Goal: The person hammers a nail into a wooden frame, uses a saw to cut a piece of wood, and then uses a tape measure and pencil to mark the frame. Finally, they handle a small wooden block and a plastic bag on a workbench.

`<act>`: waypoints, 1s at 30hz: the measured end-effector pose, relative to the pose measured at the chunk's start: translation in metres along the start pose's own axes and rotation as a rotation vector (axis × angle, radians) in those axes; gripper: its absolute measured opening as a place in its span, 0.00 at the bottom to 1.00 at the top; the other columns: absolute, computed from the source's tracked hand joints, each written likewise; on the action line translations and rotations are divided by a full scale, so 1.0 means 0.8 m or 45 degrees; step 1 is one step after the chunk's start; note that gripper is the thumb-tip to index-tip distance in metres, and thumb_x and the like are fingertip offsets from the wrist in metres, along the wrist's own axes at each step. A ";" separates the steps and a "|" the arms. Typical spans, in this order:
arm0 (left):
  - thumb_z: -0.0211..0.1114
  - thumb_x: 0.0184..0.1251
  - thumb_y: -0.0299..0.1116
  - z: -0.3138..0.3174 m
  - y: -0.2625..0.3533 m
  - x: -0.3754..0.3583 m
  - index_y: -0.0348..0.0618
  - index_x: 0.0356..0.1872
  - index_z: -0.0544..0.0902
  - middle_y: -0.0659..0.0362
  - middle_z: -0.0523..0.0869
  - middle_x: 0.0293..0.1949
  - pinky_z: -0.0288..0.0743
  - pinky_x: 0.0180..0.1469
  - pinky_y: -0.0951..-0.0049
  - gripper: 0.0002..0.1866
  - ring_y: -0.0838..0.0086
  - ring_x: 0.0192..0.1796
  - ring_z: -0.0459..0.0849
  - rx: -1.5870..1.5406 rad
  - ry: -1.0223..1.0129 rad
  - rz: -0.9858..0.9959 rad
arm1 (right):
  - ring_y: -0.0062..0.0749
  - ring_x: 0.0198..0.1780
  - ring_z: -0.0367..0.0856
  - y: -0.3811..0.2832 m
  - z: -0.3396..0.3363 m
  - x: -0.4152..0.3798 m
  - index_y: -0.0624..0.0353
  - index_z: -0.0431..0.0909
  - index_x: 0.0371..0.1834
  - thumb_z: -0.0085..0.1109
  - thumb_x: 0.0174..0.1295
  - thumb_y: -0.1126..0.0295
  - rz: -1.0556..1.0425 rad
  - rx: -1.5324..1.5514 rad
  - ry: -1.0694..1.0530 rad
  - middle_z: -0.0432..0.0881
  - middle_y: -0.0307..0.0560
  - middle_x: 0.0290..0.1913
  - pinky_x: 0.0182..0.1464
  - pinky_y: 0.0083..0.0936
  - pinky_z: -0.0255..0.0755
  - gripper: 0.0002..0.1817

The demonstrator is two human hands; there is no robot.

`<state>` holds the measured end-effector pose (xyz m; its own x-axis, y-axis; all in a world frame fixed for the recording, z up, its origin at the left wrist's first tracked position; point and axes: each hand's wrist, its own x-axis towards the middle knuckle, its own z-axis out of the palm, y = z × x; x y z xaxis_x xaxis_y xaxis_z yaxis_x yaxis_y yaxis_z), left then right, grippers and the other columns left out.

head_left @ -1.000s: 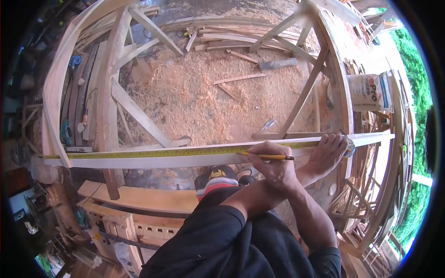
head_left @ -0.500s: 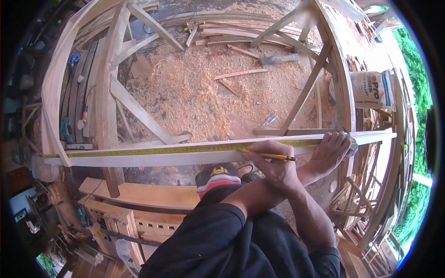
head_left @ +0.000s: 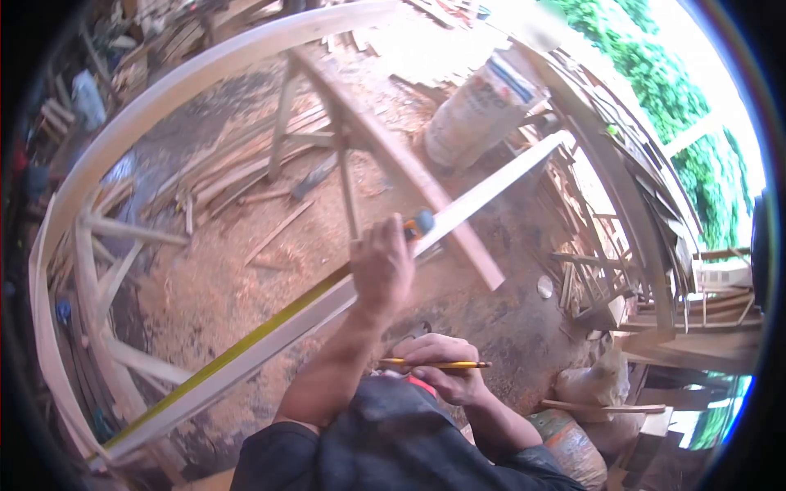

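Observation:
A long pale wooden board [head_left: 499, 184] runs diagonally from the lower left to the upper right. Along it, on the left part, lies the extended yellow tape blade [head_left: 254, 337]. My left hand [head_left: 383, 262] is closed on the tape measure [head_left: 421, 222] at the board's middle; its case sticks out past my fingers, which are slightly blurred. Nearer my body, below the board, my right hand [head_left: 442, 367] grips a yellow pencil [head_left: 467, 364], held roughly level and off the board.
Sawhorse-like wooden frames [head_left: 393, 155] support the board. A white bucket-shaped sack [head_left: 483, 110] stands beyond. Wood strips [head_left: 246, 155] and shavings [head_left: 205, 270] cover the ground. A stuffed sack [head_left: 569, 450] sits at the lower right, near stacked wood.
The view has turned to the right. My arms, crossed before, are now uncrossed. My right hand has lifted the pencil off the board toward my body; my left hand still holds the tape measure.

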<state>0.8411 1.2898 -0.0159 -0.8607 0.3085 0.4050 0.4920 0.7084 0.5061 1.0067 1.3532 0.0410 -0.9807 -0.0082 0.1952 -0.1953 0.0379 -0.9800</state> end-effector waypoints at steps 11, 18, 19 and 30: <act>0.71 0.64 0.42 0.273 0.225 0.212 0.38 0.50 0.74 0.52 0.85 0.39 0.79 0.45 0.56 0.22 0.62 0.41 0.86 -0.018 0.016 0.061 | 0.26 0.36 0.81 0.045 -0.476 -0.164 0.62 0.82 0.35 0.65 0.59 0.74 0.092 0.884 0.742 0.84 0.47 0.35 0.39 0.21 0.74 0.04; 0.66 0.70 0.45 0.381 0.331 0.305 0.40 0.54 0.74 0.52 0.87 0.41 0.77 0.49 0.58 0.22 0.64 0.43 0.87 -0.027 -0.115 -0.035 | 0.21 0.37 0.80 0.130 -0.618 -0.226 0.60 0.80 0.41 0.61 0.63 0.73 0.672 0.028 1.298 0.80 0.38 0.35 0.43 0.17 0.76 0.06; 0.65 0.71 0.45 0.401 0.340 0.319 0.41 0.58 0.72 0.52 0.86 0.43 0.75 0.51 0.57 0.24 0.63 0.45 0.87 -0.043 -0.186 -0.050 | 0.22 0.37 0.80 0.128 -0.620 -0.214 0.60 0.80 0.42 0.61 0.62 0.74 0.718 0.018 1.316 0.80 0.39 0.36 0.43 0.18 0.76 0.06; 0.66 0.67 0.44 0.592 0.502 0.415 0.42 0.57 0.74 0.57 0.82 0.41 0.71 0.49 0.59 0.24 0.65 0.44 0.83 -0.057 0.104 -0.045 | 0.25 0.36 0.79 0.072 -0.832 0.027 0.65 0.80 0.43 0.61 0.66 0.73 0.413 -0.221 1.196 0.81 0.43 0.35 0.43 0.21 0.75 0.07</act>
<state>0.6906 1.9770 -0.0387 -0.8648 0.2299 0.4464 0.4688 0.6881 0.5538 0.9735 2.0204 0.0144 -0.5754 0.8160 -0.0546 0.1569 0.0447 -0.9866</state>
